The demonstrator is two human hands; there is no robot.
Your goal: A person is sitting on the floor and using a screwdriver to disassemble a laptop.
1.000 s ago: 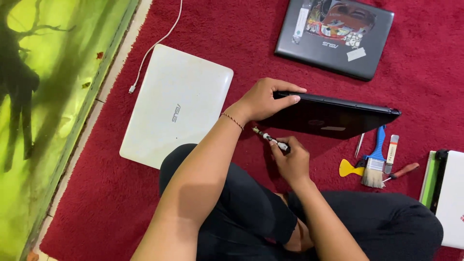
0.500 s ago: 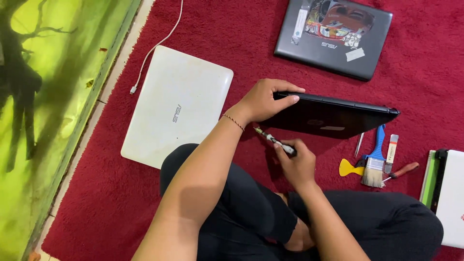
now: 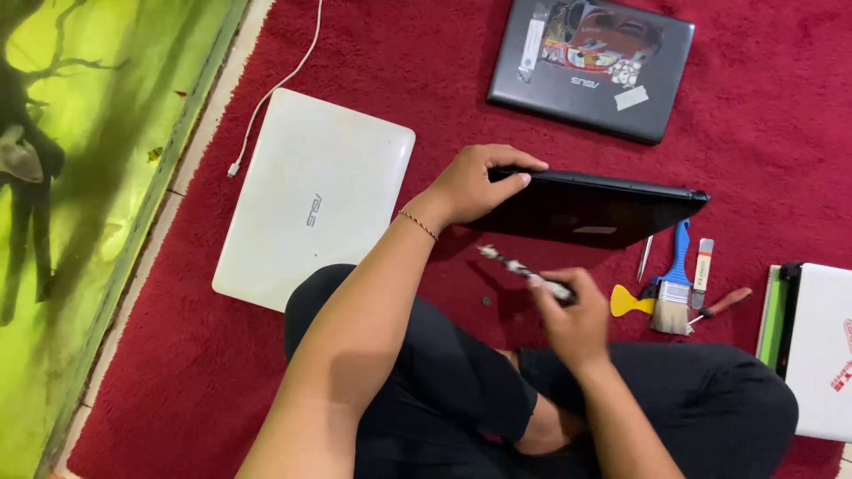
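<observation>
My left hand (image 3: pixel 479 184) grips the near left edge of a black laptop (image 3: pixel 593 209) that is tilted up on its edge on the red carpet. My right hand (image 3: pixel 572 321), blurred by motion, holds a screwdriver (image 3: pixel 524 271) with a patterned handle, its tip pointing left and away below the black laptop. A small dark screw-like dot (image 3: pixel 485 302) lies on the carpet near the screwdriver. My legs in black trousers (image 3: pixel 461 390) are crossed under my arms.
A closed white laptop (image 3: pixel 315 200) lies left, with a white cable (image 3: pixel 277 89) beyond it. A grey laptop with stickers (image 3: pixel 593 66) lies at the back. A blue brush (image 3: pixel 674 288), yellow pick (image 3: pixel 627 302), tweezers (image 3: pixel 646 257) and another screwdriver (image 3: pixel 723 304) lie right, beside a white device (image 3: pixel 821 350). A green mat (image 3: pixel 80 177) borders the carpet.
My right hand with the screwdriver has pulled back toward me and to the right, away from the black laptop. My left hand keeps its hold on the laptop.
</observation>
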